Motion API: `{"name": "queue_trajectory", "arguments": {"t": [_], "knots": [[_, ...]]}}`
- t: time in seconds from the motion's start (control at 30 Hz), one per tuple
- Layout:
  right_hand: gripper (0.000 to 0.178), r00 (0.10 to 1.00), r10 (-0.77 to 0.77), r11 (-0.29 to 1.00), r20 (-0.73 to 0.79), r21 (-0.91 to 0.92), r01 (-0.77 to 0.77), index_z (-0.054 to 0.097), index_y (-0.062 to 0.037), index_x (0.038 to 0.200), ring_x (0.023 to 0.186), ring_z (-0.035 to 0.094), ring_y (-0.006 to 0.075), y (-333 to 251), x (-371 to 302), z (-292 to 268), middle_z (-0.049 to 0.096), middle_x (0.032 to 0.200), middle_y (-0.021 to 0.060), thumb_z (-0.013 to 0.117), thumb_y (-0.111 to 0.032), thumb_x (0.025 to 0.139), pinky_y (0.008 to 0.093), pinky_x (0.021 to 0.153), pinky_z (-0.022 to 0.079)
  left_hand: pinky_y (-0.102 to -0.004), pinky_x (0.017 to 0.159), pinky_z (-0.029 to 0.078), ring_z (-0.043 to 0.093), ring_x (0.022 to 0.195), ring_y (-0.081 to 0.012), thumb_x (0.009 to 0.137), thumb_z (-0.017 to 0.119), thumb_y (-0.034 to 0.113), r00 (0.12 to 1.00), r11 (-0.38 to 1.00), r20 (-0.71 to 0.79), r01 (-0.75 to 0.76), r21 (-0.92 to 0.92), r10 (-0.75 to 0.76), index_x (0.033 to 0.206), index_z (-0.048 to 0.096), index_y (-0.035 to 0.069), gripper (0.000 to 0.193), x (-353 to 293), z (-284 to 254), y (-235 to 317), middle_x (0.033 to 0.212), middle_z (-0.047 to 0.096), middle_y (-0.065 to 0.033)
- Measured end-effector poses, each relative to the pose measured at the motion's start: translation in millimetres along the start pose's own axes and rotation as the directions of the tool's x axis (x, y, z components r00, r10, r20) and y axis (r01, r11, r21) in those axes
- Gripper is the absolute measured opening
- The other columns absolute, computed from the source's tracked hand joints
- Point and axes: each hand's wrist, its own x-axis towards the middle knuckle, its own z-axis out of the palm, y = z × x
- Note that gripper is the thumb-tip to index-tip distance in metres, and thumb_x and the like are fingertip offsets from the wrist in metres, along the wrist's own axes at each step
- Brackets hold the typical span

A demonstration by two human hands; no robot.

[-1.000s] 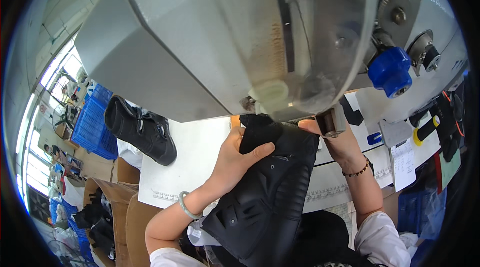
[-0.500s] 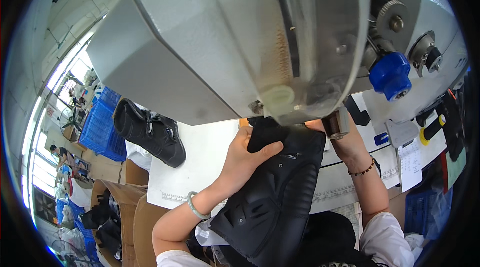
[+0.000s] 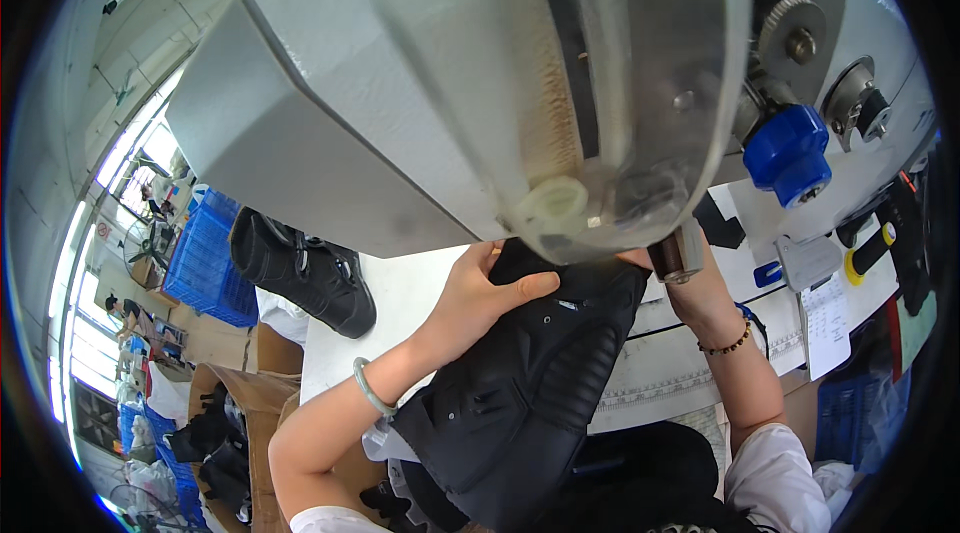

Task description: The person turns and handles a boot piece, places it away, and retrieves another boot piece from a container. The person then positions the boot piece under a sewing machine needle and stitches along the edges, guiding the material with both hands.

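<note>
The fingers of the left hand are closed on a black boot upper, the thumb flat on top and the other fingertips out of sight at its left edge. The right hand is at the upper's far right corner, partly hidden behind a metal post, so I cannot tell how its fingers close. The upper's far end lies beneath the sewing machine; the rest comes back over the near edge of the white tabletop towards the person's body.

Left of the tabletop, a cardboard box stands open with black pieces in it. Past the tabletop's far left corner is a blue crate, its contents not readable. Below the right end, clear plastic lies over a blue basket.

A black boot sits at the tabletop's left edge. A ruler strip runs along the near edge. Towards the right end are a paper sheet with writing and a black roll with yellow ends. The machine's clear guard and head stand in the way, covering the upper's far end; a blue knob juts out on the right.
</note>
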Motion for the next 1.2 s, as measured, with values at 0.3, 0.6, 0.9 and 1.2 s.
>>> {"name": "queue_trajectory", "arguments": {"t": [0.3, 0.6, 0.9, 1.2], "knots": [[0.022, 0.998, -0.017, 1.000, -0.055, 0.021, 0.018, 0.063, 0.0008, 0.069, 0.060, 0.044, 0.0013, 6, 0, 4, 0.057, 0.064, -0.0023, 0.064, -0.017, 0.083, 0.0182, 0.055, 0.034, -0.0318, 0.080, 0.045, 0.058, 0.094, -0.0236, 0.081, 0.067, 0.026, 0.996, 0.722, -0.030, -0.037, 0.691, 0.080, 0.119, 0.048, -0.004, 0.052, -30, -6, 38, 0.106, 0.057, -0.0179], [0.023, 0.999, 0.042, 0.999, -0.012, -0.001, -0.042, 0.066, 0.0008, 0.076, 0.059, 0.041, -0.0004, 4, -3, 1, 0.057, 0.066, -0.0042, 0.067, -0.021, 0.081, 0.0169, 0.051, 0.029, -0.0549, 0.102, 0.027, 0.041, 0.120, -0.0391, 0.066, 0.078, 0.022, 0.906, 0.406, -0.029, -0.161, 0.899, 0.423, 0.125, 0.045, 0.008, 0.069, -171, 82, 33, 0.131, 0.040, -0.0232], [0.021, 0.998, 0.046, 0.991, -0.034, 0.128, -0.041, 0.066, 0.0007, 0.077, 0.064, 0.049, 0.0024, 1, -5, 6, 0.062, 0.070, -0.0002, 0.067, -0.020, 0.081, 0.0176, 0.060, 0.036, -0.0519, 0.097, 0.036, 0.046, 0.113, -0.0415, 0.067, 0.075, 0.009, 0.811, 0.348, -0.056, -0.186, 0.919, 0.582, 0.117, 0.050, 0.002, 0.056, -164, 84, 29, 0.122, 0.045, -0.0229], [0.021, 0.993, 0.037, 0.983, -0.113, 0.181, -0.016, 0.062, -0.0032, 0.069, 0.061, 0.046, 0.0015, 4, -9, 16, 0.057, 0.065, -0.0030, 0.067, -0.020, 0.081, 0.0182, 0.059, 0.034, -0.0524, 0.097, 0.036, 0.048, 0.112, -0.0381, 0.067, 0.074, 0.014, 0.816, 0.310, 0.030, -0.253, 0.916, 0.578, 0.115, 0.053, 0.006, 0.053, -157, 47, 36, 0.121, 0.046, -0.0193]]}}
